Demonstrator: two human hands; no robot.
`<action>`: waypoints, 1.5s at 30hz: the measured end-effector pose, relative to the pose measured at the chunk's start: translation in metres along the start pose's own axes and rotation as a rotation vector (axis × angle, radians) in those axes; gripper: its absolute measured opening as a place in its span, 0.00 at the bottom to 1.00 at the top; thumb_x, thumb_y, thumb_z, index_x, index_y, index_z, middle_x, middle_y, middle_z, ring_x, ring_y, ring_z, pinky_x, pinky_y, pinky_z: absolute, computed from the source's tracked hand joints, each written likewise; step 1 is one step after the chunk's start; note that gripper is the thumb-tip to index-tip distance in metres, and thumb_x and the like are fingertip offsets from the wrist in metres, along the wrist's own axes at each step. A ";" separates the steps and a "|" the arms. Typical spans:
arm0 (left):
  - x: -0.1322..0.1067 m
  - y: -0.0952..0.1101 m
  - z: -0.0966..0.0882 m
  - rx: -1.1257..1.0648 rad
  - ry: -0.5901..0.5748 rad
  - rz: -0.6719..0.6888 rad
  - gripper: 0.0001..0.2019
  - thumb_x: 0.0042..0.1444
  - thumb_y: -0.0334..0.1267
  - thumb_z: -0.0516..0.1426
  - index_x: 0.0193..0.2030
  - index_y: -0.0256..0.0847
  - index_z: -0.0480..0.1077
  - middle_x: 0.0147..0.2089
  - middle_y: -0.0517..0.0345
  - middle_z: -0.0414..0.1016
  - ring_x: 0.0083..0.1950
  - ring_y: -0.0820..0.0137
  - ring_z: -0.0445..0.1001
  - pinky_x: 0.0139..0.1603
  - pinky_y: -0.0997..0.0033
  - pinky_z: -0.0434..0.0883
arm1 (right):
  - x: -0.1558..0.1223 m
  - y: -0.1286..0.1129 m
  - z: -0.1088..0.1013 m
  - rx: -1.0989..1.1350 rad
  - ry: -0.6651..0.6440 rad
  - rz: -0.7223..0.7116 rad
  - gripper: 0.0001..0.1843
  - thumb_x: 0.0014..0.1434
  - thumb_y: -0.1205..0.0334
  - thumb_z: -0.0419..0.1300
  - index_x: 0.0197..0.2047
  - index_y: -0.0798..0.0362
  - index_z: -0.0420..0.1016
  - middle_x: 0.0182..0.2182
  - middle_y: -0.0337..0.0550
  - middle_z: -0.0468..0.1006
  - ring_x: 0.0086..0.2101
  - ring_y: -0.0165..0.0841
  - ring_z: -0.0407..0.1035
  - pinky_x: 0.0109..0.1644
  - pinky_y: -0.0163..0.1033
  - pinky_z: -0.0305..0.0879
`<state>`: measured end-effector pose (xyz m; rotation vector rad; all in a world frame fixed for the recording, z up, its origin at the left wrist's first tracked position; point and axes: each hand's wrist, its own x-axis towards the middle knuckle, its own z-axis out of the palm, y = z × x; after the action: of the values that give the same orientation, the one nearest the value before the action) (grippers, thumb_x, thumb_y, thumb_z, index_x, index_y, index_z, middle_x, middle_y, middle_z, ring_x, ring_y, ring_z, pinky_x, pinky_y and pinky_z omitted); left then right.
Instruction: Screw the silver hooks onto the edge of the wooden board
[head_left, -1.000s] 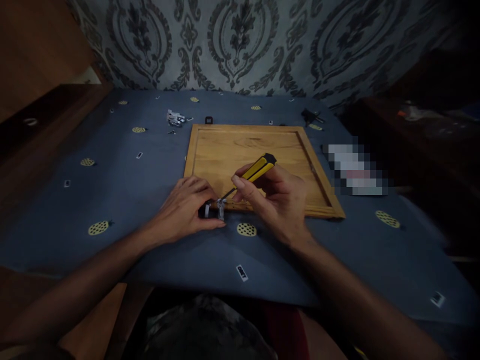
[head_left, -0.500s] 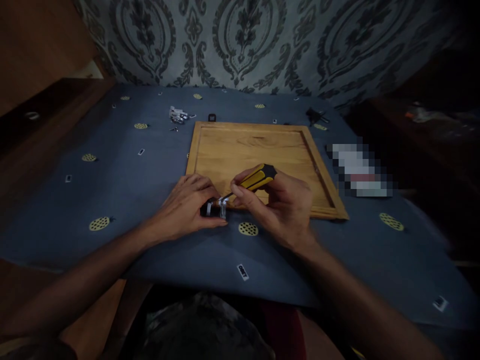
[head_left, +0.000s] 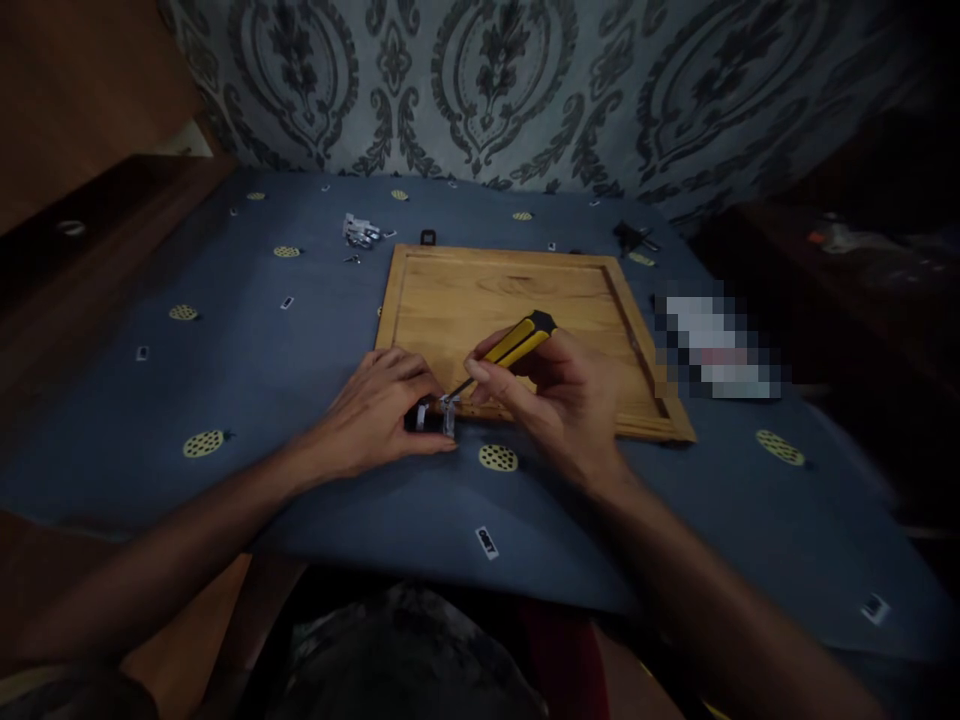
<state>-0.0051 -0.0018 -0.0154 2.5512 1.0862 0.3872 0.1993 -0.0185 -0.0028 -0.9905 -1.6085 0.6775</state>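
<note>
Head view | here my left hand clasps the metal fitting at the wooden panel's near edge, by its left corner | right hand grips the screwdriver, tip at the fitting | looks like screw work, calling for steady pressure

Between the fingers of the right hand, the screwdriver has a yellow handle with black stripes and a black end. By the left hand's fingers, the metal fitting is silvery. Beyond the fingers, the panel is honey-brown with darker grain. Around them, the blue-grey tablecloth carries black-spotted yellow pineapples; farthest away, the pale grey wall covering bears 3 dark medallions.
</note>
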 end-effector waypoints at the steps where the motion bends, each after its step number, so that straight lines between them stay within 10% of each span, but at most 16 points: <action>1: 0.000 0.000 0.000 0.002 0.002 0.000 0.19 0.59 0.53 0.68 0.48 0.41 0.78 0.54 0.50 0.77 0.58 0.52 0.71 0.60 0.50 0.66 | 0.001 0.000 0.001 0.040 -0.003 0.031 0.17 0.59 0.47 0.73 0.34 0.50 0.75 0.26 0.34 0.75 0.24 0.28 0.72 0.29 0.36 0.70; 15: -0.002 -0.002 0.004 0.005 0.033 0.020 0.19 0.59 0.53 0.68 0.50 0.44 0.77 0.54 0.52 0.77 0.58 0.54 0.71 0.60 0.52 0.67 | 0.022 -0.017 -0.014 -0.008 -0.319 0.017 0.23 0.62 0.42 0.69 0.29 0.50 0.70 0.25 0.35 0.74 0.26 0.30 0.72 0.29 0.36 0.67; 31: -0.001 -0.001 0.002 0.012 0.028 0.025 0.19 0.59 0.55 0.68 0.46 0.42 0.77 0.48 0.54 0.77 0.56 0.55 0.72 0.60 0.53 0.67 | -0.001 -0.006 -0.007 -0.151 0.163 -0.074 0.16 0.64 0.47 0.68 0.33 0.47 0.73 0.29 0.39 0.75 0.27 0.33 0.72 0.31 0.41 0.71; 45: -0.001 0.001 0.001 0.022 0.024 0.021 0.18 0.58 0.51 0.70 0.47 0.41 0.77 0.52 0.52 0.77 0.58 0.55 0.72 0.60 0.54 0.66 | -0.001 0.003 -0.002 -0.166 0.060 -0.151 0.18 0.64 0.52 0.70 0.29 0.49 0.68 0.24 0.35 0.71 0.24 0.29 0.69 0.28 0.39 0.66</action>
<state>-0.0052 -0.0034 -0.0159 2.5853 1.0786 0.4142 0.2022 -0.0186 -0.0051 -0.9877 -1.6868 0.4133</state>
